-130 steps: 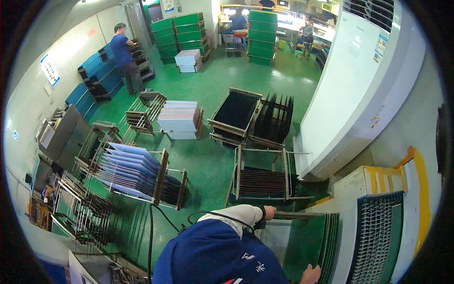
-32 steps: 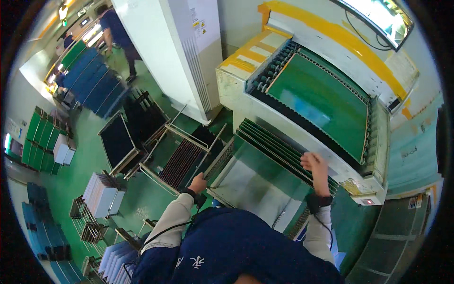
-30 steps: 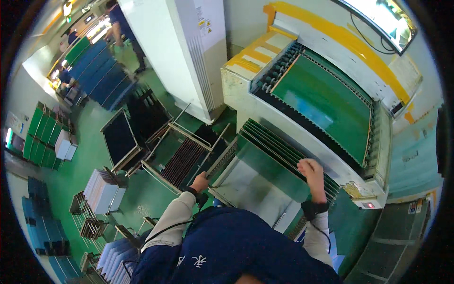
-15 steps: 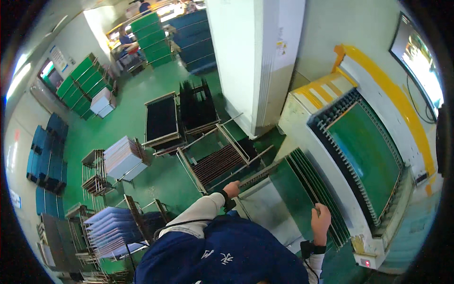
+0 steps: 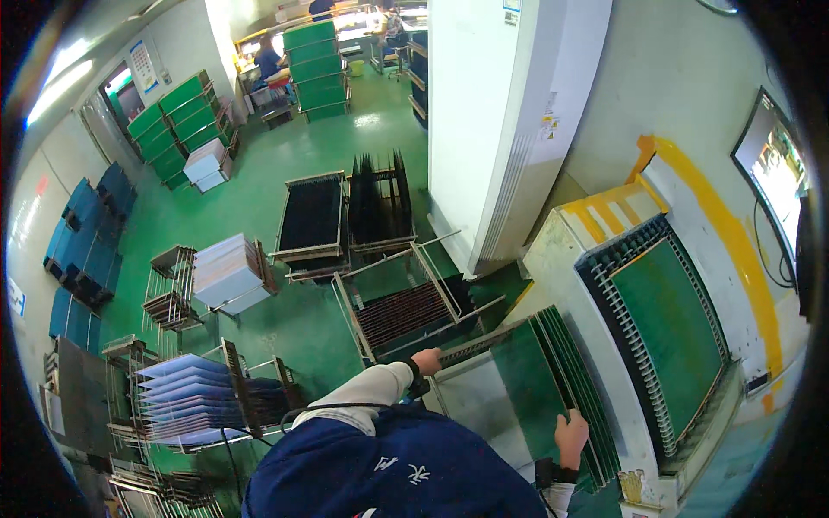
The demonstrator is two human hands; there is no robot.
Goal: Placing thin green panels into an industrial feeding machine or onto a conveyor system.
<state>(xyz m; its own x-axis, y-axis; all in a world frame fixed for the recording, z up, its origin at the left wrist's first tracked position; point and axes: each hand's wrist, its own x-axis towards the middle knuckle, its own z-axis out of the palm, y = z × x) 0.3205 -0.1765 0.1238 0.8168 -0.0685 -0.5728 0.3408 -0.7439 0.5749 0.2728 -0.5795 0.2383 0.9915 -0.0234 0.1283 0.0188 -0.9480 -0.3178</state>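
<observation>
My left hand [image 5: 427,361] is closed on the near end of a slotted rail [image 5: 484,343] of a rack. Thin green panels [image 5: 560,356] stand on edge in this rack, several of them close together on its right side. A pale flat surface [image 5: 484,401] lies to the left of the panels, partly hidden by my body. At the edge of a green panel, my right hand [image 5: 571,439] is curled, with thumb and fingertips at that edge. Part of its grip is hidden.
At the right, a machine [image 5: 596,220] with rollers carries a flat green panel [image 5: 669,324]. An open metal rack [image 5: 401,311] stands left of a white column [image 5: 479,129]. Racks of pale boards [image 5: 194,393] and black boards [image 5: 311,214] stand on the green floor. People work far back.
My view has shifted, so the room sits lower in the picture. Both hands remain at the rack, the right one still at the panel edge.
</observation>
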